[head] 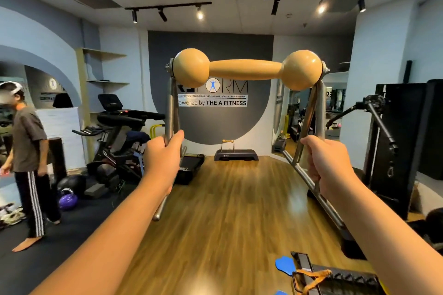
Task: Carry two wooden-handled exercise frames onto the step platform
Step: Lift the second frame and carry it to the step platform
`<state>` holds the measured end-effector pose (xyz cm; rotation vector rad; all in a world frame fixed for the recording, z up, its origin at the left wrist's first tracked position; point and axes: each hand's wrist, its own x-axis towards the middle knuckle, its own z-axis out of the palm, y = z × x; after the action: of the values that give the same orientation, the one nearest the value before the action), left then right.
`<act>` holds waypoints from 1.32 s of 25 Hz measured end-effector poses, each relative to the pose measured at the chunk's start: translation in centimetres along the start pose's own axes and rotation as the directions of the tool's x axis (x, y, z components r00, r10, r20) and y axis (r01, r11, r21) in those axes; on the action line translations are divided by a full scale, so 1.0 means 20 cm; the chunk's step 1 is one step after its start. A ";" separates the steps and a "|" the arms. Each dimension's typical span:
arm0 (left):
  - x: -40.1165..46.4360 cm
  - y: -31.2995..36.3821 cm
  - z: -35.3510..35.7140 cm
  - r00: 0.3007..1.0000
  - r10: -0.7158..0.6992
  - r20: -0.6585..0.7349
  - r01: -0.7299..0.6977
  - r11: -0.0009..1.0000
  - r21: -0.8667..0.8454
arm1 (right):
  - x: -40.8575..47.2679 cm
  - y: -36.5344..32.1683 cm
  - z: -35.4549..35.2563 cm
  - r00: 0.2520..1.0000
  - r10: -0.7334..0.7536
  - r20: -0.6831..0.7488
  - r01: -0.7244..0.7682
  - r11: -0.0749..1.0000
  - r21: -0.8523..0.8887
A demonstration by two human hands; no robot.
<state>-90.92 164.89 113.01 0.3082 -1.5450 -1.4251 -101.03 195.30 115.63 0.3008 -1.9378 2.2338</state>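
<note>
**Inspector:** Head view, item one: the held exercise frame [247,93]. A pale wooden handle, thick in the middle with a round knob at each end, is bolted across the top of two pairs of grey metal legs. Each pair splays downward from its knob to a metal foot rail.

**Clerk:** Grip?

**Inspector:** Both hands are on it. The left hand [163,155] is curled round the left pair of legs at about 9 o'clock from frame centre, low on the legs. The right hand [326,163] is wrapped round the right pair at about 3 o'clock, where the legs meet the foot rail. The handle stands above both hands, level, at 12 o'clock.

**Clerk:** And the destination?

**Inspector:** A dark step platform [236,154] sits at the far wall, straight ahead, seen through the gap between the legs. A second frame [227,145] with a like wooden handle already stands on its left part.

**Clerk:** Clearances?

**Inspector:** The wooden floor [227,199] runs open from the hands to the platform. At 9 o'clock: a treadmill [127,117], an exercise bike, a purple kettlebell [67,201] and a barefoot person [28,151] on the dark mat. At 3 o'clock: a black cable machine [393,141]. At 5 o'clock, nearest: a black ridged item with an orange strap [311,275]
</note>
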 end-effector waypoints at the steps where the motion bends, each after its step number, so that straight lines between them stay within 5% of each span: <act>1: 0.11 -0.07 0.04 1.000 -0.002 0.002 0.002 1.000 0.016 | 0.11 0.04 0.07 1.000 0.000 0.002 0.000 1.000 0.003; 13: 1.61 -0.91 0.59 0.994 0.024 0.103 -0.025 1.000 0.009 | 1.49 0.56 0.96 0.994 0.014 -0.110 -0.014 1.000 -0.003; 33: 3.44 -2.34 2.11 0.998 0.002 0.058 -0.002 1.000 0.003 | 4.19 1.52 1.73 0.995 -0.027 -0.100 0.022 0.999 -0.050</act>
<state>-176.38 127.49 111.61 0.2695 -1.5937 -1.4415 -188.26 156.26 113.08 0.1995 -1.9233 2.1392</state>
